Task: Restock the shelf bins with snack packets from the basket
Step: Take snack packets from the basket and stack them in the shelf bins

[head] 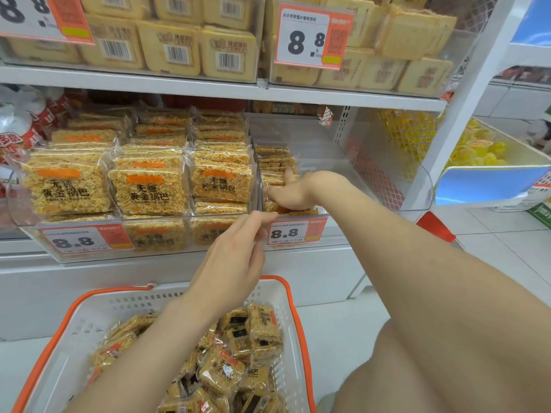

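Observation:
A white basket with an orange rim sits low in front of me, holding several golden rice-crisp snack packets. My right hand reaches into the right clear shelf bin, its fingers lying flat against a short stack of packets at the bin's left side. My left hand hovers above the basket near the bin's front edge, fingers relaxed and holding nothing. The left bin is packed with rows of the same packets.
Price tags reading 8.8 hang on the bin fronts. The shelf above carries pale yellow biscuit packs. A white upright post stands at right, with a bin of yellow items beyond. My bare knee is at lower right.

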`<control>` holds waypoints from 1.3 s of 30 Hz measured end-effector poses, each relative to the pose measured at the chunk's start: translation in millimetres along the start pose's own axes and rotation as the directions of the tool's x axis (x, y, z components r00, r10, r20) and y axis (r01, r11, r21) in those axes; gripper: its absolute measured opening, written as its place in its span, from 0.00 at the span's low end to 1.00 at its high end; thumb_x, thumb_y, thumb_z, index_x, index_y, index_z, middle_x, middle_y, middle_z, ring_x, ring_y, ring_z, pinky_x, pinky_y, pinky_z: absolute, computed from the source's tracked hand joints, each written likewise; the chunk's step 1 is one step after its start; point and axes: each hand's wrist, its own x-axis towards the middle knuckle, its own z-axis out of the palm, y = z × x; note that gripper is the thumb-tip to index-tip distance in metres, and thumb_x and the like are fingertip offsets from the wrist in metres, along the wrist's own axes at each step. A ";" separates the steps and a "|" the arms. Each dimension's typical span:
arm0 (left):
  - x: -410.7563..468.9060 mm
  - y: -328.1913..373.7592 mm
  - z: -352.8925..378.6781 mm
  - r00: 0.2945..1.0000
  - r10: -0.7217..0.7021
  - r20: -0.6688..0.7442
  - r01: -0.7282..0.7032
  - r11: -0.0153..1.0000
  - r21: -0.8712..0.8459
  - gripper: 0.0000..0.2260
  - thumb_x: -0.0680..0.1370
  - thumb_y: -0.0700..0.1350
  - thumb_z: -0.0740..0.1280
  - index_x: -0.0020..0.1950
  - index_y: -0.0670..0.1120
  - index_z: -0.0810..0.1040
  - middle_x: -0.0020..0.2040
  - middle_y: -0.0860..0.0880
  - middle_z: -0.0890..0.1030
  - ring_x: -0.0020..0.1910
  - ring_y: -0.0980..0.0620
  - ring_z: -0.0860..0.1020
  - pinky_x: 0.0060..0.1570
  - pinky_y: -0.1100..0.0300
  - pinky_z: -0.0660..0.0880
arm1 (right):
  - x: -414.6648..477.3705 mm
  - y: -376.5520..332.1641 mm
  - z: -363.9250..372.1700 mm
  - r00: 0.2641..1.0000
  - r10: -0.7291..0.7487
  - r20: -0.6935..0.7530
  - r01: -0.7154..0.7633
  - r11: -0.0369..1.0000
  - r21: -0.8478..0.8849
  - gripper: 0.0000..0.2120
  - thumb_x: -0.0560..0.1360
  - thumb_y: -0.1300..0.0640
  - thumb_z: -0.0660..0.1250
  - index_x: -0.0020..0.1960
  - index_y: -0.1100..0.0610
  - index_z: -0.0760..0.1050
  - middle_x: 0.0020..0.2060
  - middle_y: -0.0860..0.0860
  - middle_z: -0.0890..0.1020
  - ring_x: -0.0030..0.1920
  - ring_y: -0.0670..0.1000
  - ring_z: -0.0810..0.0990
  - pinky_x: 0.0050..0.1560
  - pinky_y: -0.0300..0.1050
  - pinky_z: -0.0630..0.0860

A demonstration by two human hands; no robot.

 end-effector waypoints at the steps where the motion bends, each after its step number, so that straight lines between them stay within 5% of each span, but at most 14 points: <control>1: -0.6 0.0 0.5 1.000 0.002 0.000 -0.002 1.000 0.001 0.22 0.84 0.35 0.63 0.75 0.54 0.70 0.57 0.58 0.76 0.60 0.59 0.75 0.55 0.59 0.75 | -0.2 1.4 -1.2 1.000 -0.023 0.009 0.023 0.999 0.027 0.44 0.79 0.25 0.45 0.84 0.46 0.32 0.84 0.54 0.41 0.84 0.62 0.41 0.81 0.65 0.45; 3: -1.7 0.2 2.3 1.000 0.006 -0.004 -0.006 1.000 -0.003 0.23 0.84 0.35 0.63 0.76 0.54 0.69 0.58 0.58 0.75 0.61 0.60 0.75 0.55 0.60 0.75 | 10.5 7.3 -4.2 0.996 -0.090 -0.014 0.091 0.991 0.099 0.38 0.83 0.30 0.44 0.86 0.50 0.47 0.85 0.54 0.49 0.84 0.62 0.48 0.82 0.64 0.48; 5: -2.3 -1.5 3.5 1.000 0.005 -0.011 -0.005 1.000 -0.009 0.24 0.83 0.34 0.63 0.76 0.54 0.69 0.58 0.58 0.76 0.61 0.61 0.75 0.56 0.61 0.75 | 21.8 11.3 -8.8 0.970 -0.140 -0.200 0.167 0.978 0.123 0.34 0.83 0.34 0.43 0.71 0.56 0.72 0.79 0.62 0.66 0.80 0.66 0.61 0.79 0.66 0.58; 6: -2.1 -2.4 4.1 1.000 0.005 -0.013 -0.005 1.000 -0.011 0.24 0.83 0.34 0.63 0.76 0.54 0.69 0.57 0.58 0.76 0.61 0.61 0.75 0.56 0.61 0.75 | 28.0 13.3 -10.2 0.944 -0.148 -0.295 0.191 0.973 0.125 0.32 0.83 0.36 0.43 0.65 0.58 0.74 0.75 0.65 0.70 0.78 0.67 0.63 0.77 0.67 0.60; 11: -1.2 -4.6 5.4 1.000 0.014 -0.016 -0.015 1.000 -0.004 0.25 0.82 0.33 0.63 0.77 0.53 0.69 0.58 0.58 0.76 0.60 0.60 0.75 0.56 0.61 0.74 | 44.2 10.9 -7.1 0.912 -0.254 -0.323 0.284 0.958 0.049 0.27 0.86 0.49 0.49 0.82 0.61 0.58 0.84 0.60 0.50 0.84 0.61 0.43 0.82 0.61 0.51; 13: -0.9 -6.5 4.4 1.000 0.019 -0.011 -0.019 1.000 -0.002 0.26 0.82 0.32 0.63 0.77 0.53 0.70 0.58 0.58 0.76 0.60 0.60 0.75 0.55 0.60 0.74 | 47.8 7.6 -8.1 0.920 -0.252 -0.300 0.274 0.961 0.033 0.25 0.86 0.49 0.48 0.77 0.60 0.65 0.82 0.62 0.59 0.82 0.63 0.53 0.79 0.60 0.58; 15: -0.6 -8.7 2.6 1.000 0.022 -0.010 -0.022 1.000 -0.002 0.26 0.82 0.32 0.63 0.77 0.53 0.70 0.58 0.58 0.76 0.60 0.60 0.76 0.55 0.59 0.75 | 50.2 4.9 -9.0 0.920 -0.230 -0.318 0.252 0.967 0.030 0.21 0.85 0.48 0.49 0.66 0.59 0.71 0.71 0.62 0.73 0.67 0.62 0.70 0.65 0.56 0.68; 17: -0.7 -10.0 1.6 1.000 0.024 -0.013 -0.024 1.000 -0.004 0.26 0.82 0.31 0.62 0.76 0.53 0.70 0.57 0.58 0.76 0.59 0.59 0.76 0.56 0.59 0.75 | 48.4 3.9 -7.5 0.912 -0.228 -0.341 0.257 0.966 0.039 0.20 0.85 0.47 0.49 0.63 0.58 0.72 0.65 0.61 0.76 0.61 0.59 0.72 0.61 0.55 0.69; 21: -1.2 -8.4 1.6 1.000 0.024 -0.016 -0.023 1.000 0.015 0.27 0.82 0.31 0.62 0.77 0.53 0.70 0.57 0.58 0.76 0.58 0.58 0.76 0.55 0.55 0.77 | 30.6 3.0 -0.6 0.871 -0.241 -0.429 0.252 0.967 -0.030 0.24 0.86 0.48 0.47 0.72 0.61 0.70 0.78 0.62 0.67 0.81 0.62 0.58 0.78 0.67 0.56; 23: -0.9 -6.5 -0.4 1.000 0.029 -0.011 -0.029 0.999 0.033 0.27 0.82 0.32 0.62 0.78 0.53 0.69 0.58 0.57 0.77 0.58 0.58 0.76 0.56 0.53 0.78 | 14.6 2.3 -1.1 0.822 -0.262 -0.505 0.274 0.960 -0.053 0.21 0.86 0.52 0.50 0.69 0.62 0.71 0.74 0.63 0.71 0.75 0.64 0.68 0.73 0.64 0.66; 25: -3.3 -2.6 -3.7 0.999 0.034 -0.006 -0.033 0.998 0.052 0.27 0.83 0.34 0.62 0.79 0.54 0.68 0.60 0.56 0.78 0.59 0.56 0.77 0.57 0.51 0.78 | -3.7 4.6 -1.8 0.767 -0.285 -0.574 0.311 0.949 -0.055 0.14 0.83 0.56 0.55 0.62 0.60 0.74 0.61 0.61 0.79 0.59 0.63 0.78 0.58 0.57 0.77; 31: -36.5 0.7 -16.0 0.989 -0.026 -0.148 0.045 0.990 0.132 0.14 0.82 0.38 0.64 0.65 0.51 0.75 0.52 0.56 0.80 0.52 0.52 0.80 0.48 0.47 0.80 | -82.6 12.3 -3.0 0.575 -0.321 -0.753 0.360 0.925 -0.120 0.11 0.74 0.59 0.60 0.52 0.59 0.77 0.50 0.58 0.80 0.54 0.62 0.77 0.52 0.58 0.79; 35: -59.5 -19.0 -27.5 0.982 -0.164 0.093 0.114 0.910 0.399 0.09 0.82 0.44 0.64 0.59 0.50 0.81 0.54 0.52 0.81 0.55 0.49 0.79 0.53 0.48 0.79 | -136.8 6.1 7.4 0.619 -0.311 -0.721 0.484 0.875 0.038 0.09 0.62 0.55 0.59 0.35 0.56 0.76 0.34 0.55 0.81 0.39 0.60 0.80 0.41 0.53 0.82; 39: -72.1 -31.5 -38.3 0.836 -0.398 0.379 0.109 0.795 0.596 0.13 0.82 0.51 0.64 0.65 0.54 0.79 0.63 0.51 0.82 0.62 0.46 0.79 0.61 0.48 0.77 | -174.7 -8.0 24.4 0.731 -0.534 -0.425 0.547 0.831 -0.104 0.07 0.63 0.61 0.61 0.27 0.56 0.73 0.23 0.52 0.77 0.28 0.52 0.79 0.36 0.48 0.82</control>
